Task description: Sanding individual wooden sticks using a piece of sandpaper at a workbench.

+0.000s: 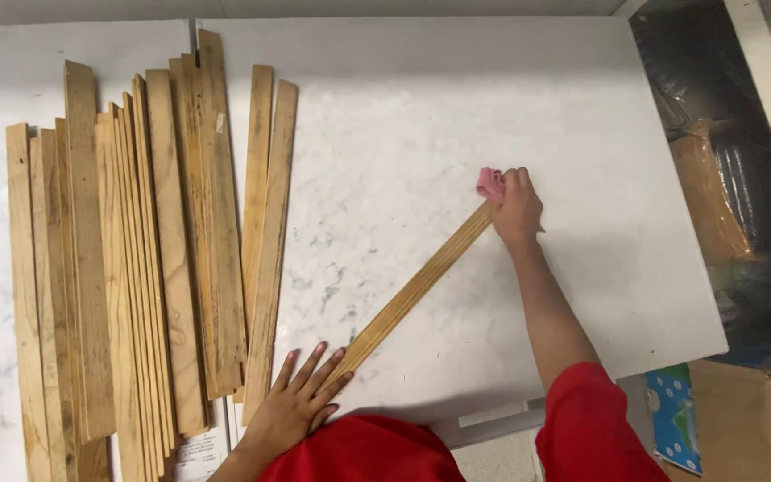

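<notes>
Wooden slat (417, 287) under both hands

Long pale wooden slat (417, 287) lies flat and diagonal, near-left to far-right; small pink sanding pad (490, 183) sits at its far end.

slat pile (118, 268) cut off below, pink pad (490, 183) partly hidden by right hand (518, 210)

One head-worn camera looks almost straight down, from fairly near, onto the white marbled surface (493, 116).
</notes>
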